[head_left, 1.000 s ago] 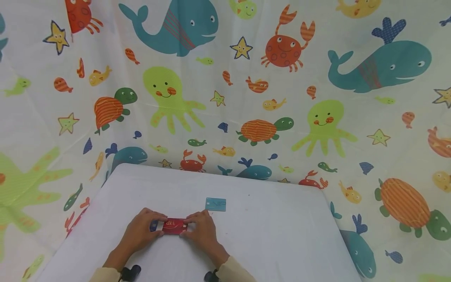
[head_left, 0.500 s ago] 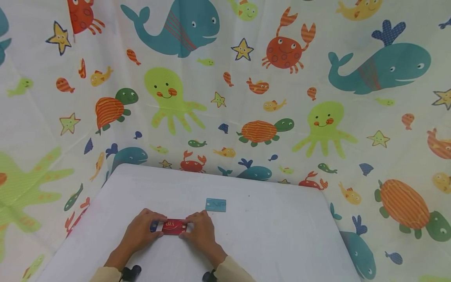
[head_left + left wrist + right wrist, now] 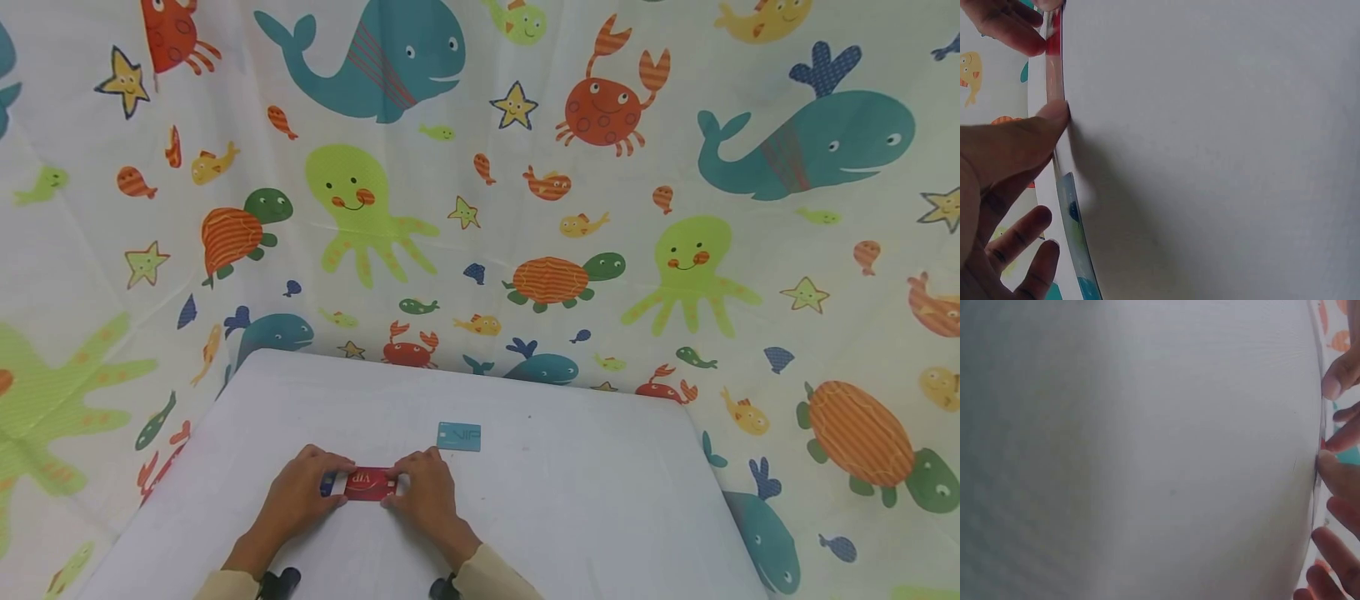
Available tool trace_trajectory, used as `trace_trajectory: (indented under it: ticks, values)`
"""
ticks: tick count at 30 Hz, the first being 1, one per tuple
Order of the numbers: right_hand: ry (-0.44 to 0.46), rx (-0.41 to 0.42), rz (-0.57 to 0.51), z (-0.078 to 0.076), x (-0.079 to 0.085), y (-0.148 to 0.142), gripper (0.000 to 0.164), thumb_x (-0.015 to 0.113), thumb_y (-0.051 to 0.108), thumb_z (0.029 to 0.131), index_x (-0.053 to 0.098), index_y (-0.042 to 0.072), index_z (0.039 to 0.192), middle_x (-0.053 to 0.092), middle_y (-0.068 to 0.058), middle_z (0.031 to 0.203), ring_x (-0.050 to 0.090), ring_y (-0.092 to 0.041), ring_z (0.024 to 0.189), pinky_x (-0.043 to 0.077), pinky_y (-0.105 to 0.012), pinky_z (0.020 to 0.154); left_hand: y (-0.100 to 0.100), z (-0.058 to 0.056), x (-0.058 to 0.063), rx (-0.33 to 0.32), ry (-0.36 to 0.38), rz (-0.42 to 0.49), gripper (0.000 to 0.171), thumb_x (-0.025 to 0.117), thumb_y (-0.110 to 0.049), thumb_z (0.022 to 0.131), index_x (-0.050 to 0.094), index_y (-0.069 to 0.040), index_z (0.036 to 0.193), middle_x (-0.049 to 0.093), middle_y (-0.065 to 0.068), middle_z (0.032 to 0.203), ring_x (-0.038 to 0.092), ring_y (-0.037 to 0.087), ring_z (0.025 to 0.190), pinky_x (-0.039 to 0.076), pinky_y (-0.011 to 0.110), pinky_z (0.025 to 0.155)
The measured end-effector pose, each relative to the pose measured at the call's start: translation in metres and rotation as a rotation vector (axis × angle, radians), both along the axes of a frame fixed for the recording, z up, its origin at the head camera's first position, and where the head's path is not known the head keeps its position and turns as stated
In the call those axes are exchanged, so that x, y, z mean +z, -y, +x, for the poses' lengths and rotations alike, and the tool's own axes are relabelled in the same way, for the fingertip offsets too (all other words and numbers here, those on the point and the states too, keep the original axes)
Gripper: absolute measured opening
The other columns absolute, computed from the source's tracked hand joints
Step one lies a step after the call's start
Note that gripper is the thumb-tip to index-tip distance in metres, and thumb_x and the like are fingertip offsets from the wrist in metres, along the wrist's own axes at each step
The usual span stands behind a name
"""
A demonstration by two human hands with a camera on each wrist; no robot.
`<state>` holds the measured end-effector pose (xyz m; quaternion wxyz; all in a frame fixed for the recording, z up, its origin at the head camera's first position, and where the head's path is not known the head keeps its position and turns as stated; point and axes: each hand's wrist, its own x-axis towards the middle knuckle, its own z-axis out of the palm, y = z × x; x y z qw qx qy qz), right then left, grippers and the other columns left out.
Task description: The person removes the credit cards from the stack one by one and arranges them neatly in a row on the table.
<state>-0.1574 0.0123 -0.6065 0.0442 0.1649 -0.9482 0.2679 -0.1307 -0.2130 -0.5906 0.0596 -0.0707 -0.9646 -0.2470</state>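
Observation:
A red card (image 3: pixel 371 484) lettered VIP lies flat on the white table. My left hand (image 3: pixel 298 487) pinches the left end by its long edges, thumb on the near side and fingers on the far side. My right hand (image 3: pixel 431 493) pinches the other end the same way. To the left of the red part shows a white strip, then a dark blue piece (image 3: pixel 327 482) half hidden under my left hand. In the left wrist view, a blue and green strip (image 3: pixel 1075 231) extends beyond my left thumb (image 3: pixel 1052 115). Both palms hide parts of the row.
A teal card (image 3: pixel 459 437) with VIP lettering lies just beyond my right fingers. Behind the table (image 3: pixel 585 500) hangs a cloth (image 3: pixel 465 67) printed with sea animals, also coming down along the sides.

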Motion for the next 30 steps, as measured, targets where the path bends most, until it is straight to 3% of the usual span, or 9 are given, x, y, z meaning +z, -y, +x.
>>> trace_trajectory:
  ticks: [12,30]
  values:
    - [0.068,-0.028,-0.09,-0.004,0.006,-0.016,0.03,0.093,0.04,0.081,0.084,0.033,0.109,0.076,0.015,0.114,0.058,-0.009,0.114,0.056,-0.034,0.095,-0.005,-0.002,0.003,-0.019,-0.034,0.026,0.052,0.099,-0.019,0.074,0.08,-0.019,0.122,0.08,-0.002,0.118,0.062,0.02,0.109,0.06,0.051,0.093]
    - [0.053,-0.073,-0.157,-0.017,0.014,-0.059,0.03,0.09,0.038,0.087,0.079,0.035,0.114,0.072,0.012,0.125,0.06,-0.015,0.124,0.055,-0.045,0.108,-0.042,-0.019,0.012,-0.065,-0.052,0.113,0.051,0.095,-0.025,0.08,0.078,-0.022,0.128,0.076,-0.006,0.132,0.063,0.018,0.119,0.061,0.047,0.1]
